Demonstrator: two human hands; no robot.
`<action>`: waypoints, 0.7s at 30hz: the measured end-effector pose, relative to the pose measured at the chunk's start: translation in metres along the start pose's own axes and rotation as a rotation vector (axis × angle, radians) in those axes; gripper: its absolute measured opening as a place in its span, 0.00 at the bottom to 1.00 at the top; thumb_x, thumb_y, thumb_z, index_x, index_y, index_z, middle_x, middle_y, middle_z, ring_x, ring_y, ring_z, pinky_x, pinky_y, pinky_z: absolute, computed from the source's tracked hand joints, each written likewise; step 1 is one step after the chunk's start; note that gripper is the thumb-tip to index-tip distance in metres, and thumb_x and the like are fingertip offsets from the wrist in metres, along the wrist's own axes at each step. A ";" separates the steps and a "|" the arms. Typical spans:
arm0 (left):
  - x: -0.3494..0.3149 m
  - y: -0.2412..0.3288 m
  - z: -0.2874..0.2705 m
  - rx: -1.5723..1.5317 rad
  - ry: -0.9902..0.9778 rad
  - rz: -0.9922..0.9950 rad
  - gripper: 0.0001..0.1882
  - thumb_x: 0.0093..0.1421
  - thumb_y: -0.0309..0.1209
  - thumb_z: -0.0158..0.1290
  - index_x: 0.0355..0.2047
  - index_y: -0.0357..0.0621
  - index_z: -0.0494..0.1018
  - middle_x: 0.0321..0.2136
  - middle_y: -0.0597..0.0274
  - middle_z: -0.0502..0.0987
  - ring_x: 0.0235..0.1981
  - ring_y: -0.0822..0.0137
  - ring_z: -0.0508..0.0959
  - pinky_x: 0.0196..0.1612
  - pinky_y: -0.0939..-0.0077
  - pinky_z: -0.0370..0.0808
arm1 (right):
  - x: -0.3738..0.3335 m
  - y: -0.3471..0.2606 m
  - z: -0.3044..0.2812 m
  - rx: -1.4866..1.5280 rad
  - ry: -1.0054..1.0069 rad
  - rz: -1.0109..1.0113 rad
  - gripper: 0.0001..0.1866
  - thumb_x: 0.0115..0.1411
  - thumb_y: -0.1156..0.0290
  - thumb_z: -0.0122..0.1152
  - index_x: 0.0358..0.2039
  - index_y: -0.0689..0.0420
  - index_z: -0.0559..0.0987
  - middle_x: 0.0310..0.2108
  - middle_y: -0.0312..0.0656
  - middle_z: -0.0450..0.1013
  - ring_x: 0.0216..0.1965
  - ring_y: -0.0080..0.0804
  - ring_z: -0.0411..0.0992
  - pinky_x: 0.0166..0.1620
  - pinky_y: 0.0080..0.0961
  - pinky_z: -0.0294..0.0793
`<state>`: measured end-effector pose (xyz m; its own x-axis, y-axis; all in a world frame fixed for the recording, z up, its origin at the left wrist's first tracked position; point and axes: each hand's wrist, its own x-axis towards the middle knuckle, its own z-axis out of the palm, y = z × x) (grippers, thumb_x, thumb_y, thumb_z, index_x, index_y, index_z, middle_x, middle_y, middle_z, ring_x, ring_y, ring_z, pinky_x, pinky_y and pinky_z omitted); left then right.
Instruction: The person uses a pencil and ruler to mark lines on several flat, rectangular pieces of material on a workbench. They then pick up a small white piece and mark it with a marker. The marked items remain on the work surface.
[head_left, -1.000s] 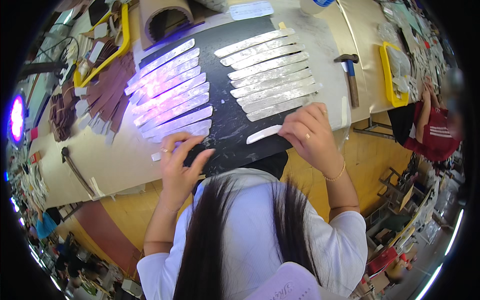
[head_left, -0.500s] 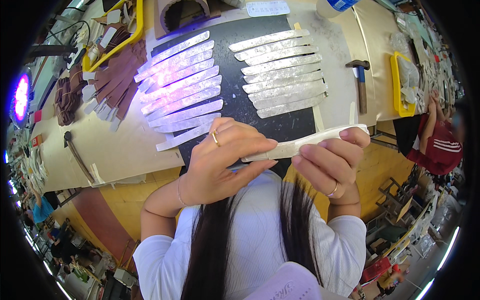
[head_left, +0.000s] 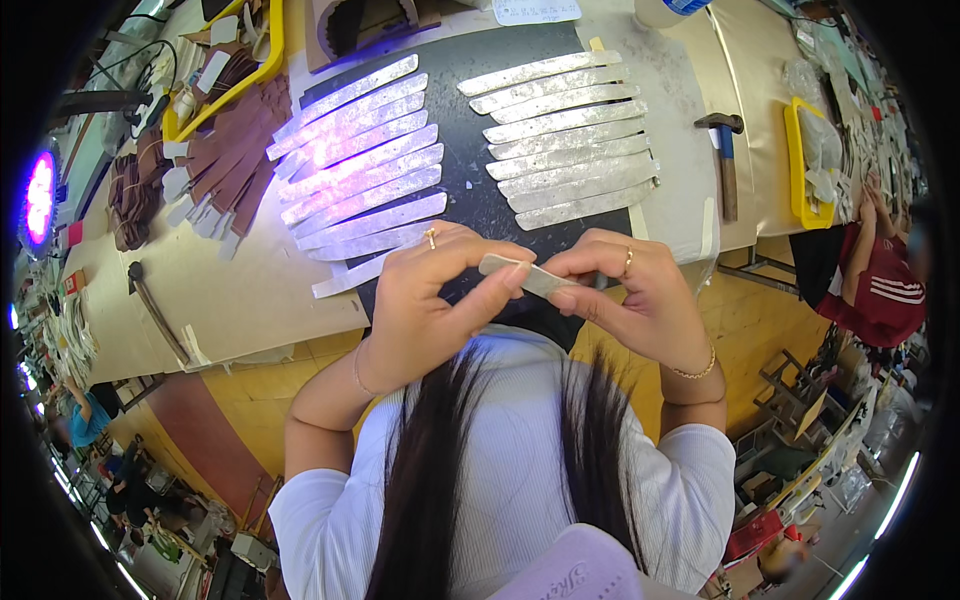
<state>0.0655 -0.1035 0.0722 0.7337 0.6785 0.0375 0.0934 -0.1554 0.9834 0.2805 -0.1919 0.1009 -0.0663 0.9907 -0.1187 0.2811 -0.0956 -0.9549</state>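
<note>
Both hands, left hand (head_left: 425,305) and right hand (head_left: 640,300), are pinching one silver strip (head_left: 527,275) between them, its long axis running left-right, above the mat (head_left: 465,195).

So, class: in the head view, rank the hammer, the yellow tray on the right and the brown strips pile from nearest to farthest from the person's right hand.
1. Hammer: up and right of the right hand, on the table.
2. Yellow tray: further right, past the hammer.
3. Brown strips pile: far left, beyond the silver strips.
</note>
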 end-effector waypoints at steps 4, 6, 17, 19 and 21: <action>-0.001 0.006 0.011 -0.268 0.237 -0.261 0.12 0.51 0.26 0.69 0.37 0.43 0.82 0.32 0.60 0.80 0.33 0.66 0.77 0.40 0.71 0.70 | 0.003 0.007 0.003 0.239 -0.101 0.091 0.07 0.60 0.78 0.69 0.39 0.63 0.81 0.30 0.37 0.76 0.30 0.20 0.75 0.32 0.17 0.72; 0.001 0.001 0.019 -0.044 0.436 0.009 0.13 0.50 0.27 0.69 0.37 0.45 0.82 0.36 0.60 0.79 0.35 0.65 0.76 0.41 0.70 0.69 | 0.003 0.005 0.005 0.262 -0.109 0.158 0.07 0.61 0.78 0.68 0.38 0.64 0.81 0.31 0.37 0.76 0.30 0.19 0.76 0.32 0.16 0.73; -0.004 0.004 0.003 0.560 0.194 0.403 0.15 0.47 0.24 0.68 0.37 0.47 0.82 0.39 0.66 0.80 0.41 0.63 0.78 0.45 0.66 0.65 | 0.004 0.007 0.014 0.174 0.063 0.075 0.08 0.60 0.74 0.70 0.38 0.63 0.82 0.30 0.38 0.80 0.28 0.21 0.77 0.34 0.18 0.76; -0.003 0.003 0.004 0.524 0.198 0.382 0.14 0.48 0.24 0.68 0.37 0.46 0.82 0.39 0.66 0.81 0.40 0.64 0.79 0.44 0.67 0.65 | 0.005 0.003 0.014 0.109 0.079 0.034 0.08 0.60 0.75 0.70 0.38 0.62 0.82 0.30 0.40 0.80 0.28 0.25 0.78 0.34 0.20 0.76; -0.002 0.003 0.003 0.511 0.184 0.362 0.13 0.49 0.24 0.68 0.37 0.46 0.82 0.39 0.66 0.81 0.40 0.63 0.78 0.45 0.66 0.65 | 0.006 0.002 0.013 0.042 0.073 0.013 0.08 0.59 0.75 0.70 0.38 0.61 0.82 0.30 0.41 0.79 0.28 0.27 0.78 0.33 0.21 0.76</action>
<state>0.0664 -0.1081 0.0744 0.6562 0.6238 0.4246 0.2038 -0.6883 0.6962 0.2686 -0.1876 0.0948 0.0079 0.9936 -0.1124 0.2406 -0.1110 -0.9643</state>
